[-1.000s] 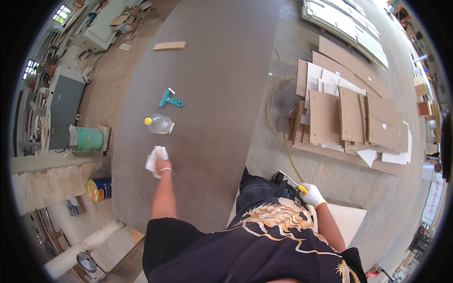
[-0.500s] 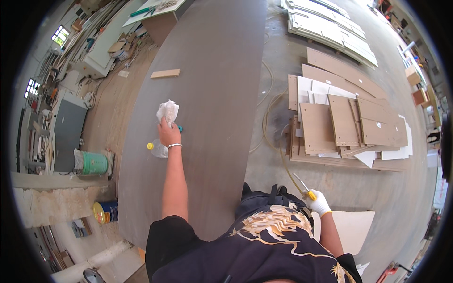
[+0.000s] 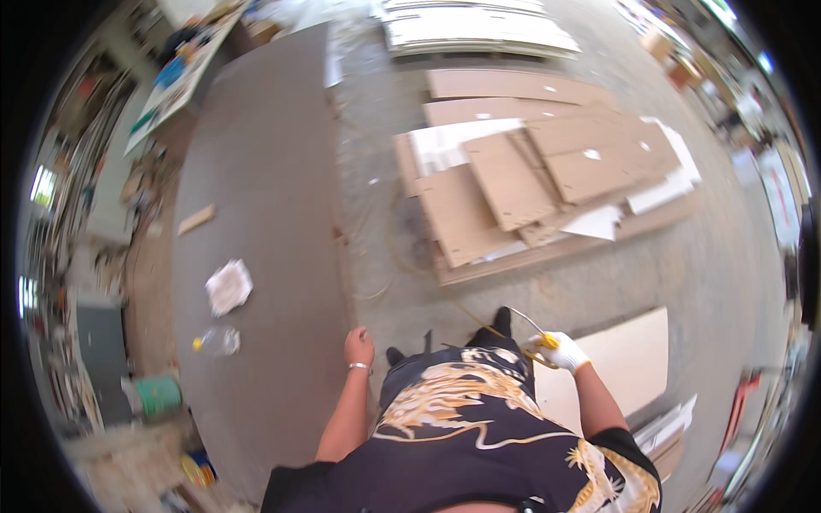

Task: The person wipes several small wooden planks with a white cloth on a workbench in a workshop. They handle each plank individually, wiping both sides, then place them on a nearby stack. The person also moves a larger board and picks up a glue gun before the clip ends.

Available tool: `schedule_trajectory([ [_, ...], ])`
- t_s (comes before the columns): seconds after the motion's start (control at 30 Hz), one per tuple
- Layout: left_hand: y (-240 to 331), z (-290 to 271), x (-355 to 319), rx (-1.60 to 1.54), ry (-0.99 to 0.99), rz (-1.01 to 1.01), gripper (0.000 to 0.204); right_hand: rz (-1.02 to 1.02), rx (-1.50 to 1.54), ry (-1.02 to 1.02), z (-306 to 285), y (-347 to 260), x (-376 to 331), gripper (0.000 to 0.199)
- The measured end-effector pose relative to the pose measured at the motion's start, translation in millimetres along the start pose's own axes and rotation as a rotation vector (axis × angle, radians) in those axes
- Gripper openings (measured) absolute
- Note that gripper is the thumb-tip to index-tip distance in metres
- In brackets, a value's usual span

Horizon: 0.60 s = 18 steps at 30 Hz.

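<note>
My bare left hand [image 3: 360, 344], a bracelet at its wrist, is closed at the right edge of the long grey-brown board [image 3: 282, 256]. Blur hides what its fingers hold, if anything. The white-gloved right hand [image 3: 560, 351] grips a yellow air blow gun [image 3: 546, 341] with a thin curved metal nozzle. A yellowish hose [image 3: 483, 323] runs near it. On the board lie a crumpled white rag [image 3: 229, 287], a clear bottle with a yellow cap [image 3: 221, 342] and a small wooden strip [image 3: 197, 219], all apart from my hands.
Brown and white panels [image 3: 547, 179] are stacked loosely on the floor ahead. Beyond them is a pile of white panels [image 3: 479, 30]. A cream board [image 3: 629, 350] lies by my right arm. A green bucket [image 3: 158, 395] stands left of the long board.
My left hand has let go of the rag, left it on the board and drawn back to the board's edge. The view has turned right; the right hand still holds the blow gun.
</note>
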<state>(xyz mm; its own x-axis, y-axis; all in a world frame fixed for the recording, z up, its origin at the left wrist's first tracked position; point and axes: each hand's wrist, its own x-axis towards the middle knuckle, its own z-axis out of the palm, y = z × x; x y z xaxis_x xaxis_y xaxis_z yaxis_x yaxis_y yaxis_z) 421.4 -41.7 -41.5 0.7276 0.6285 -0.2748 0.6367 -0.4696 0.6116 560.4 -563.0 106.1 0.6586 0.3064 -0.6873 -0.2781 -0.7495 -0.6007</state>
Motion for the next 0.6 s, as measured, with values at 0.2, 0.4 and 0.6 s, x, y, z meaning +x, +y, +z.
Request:
schedule_trajectory([
  [0.2,147,120,-6,-0.088,-0.351,0.077,0.030,0.308,0.442,0.107,-82,120,52,0.030],
  [0.4,326,224,28,-0.025,-0.519,0.210,0.033,0.141,0.400,-0.125,-139,97,81,0.032],
  [0.6,472,325,76,-0.302,-0.632,-0.070,0.034,0.258,1.140,0.460,-244,104,120,0.022],
])
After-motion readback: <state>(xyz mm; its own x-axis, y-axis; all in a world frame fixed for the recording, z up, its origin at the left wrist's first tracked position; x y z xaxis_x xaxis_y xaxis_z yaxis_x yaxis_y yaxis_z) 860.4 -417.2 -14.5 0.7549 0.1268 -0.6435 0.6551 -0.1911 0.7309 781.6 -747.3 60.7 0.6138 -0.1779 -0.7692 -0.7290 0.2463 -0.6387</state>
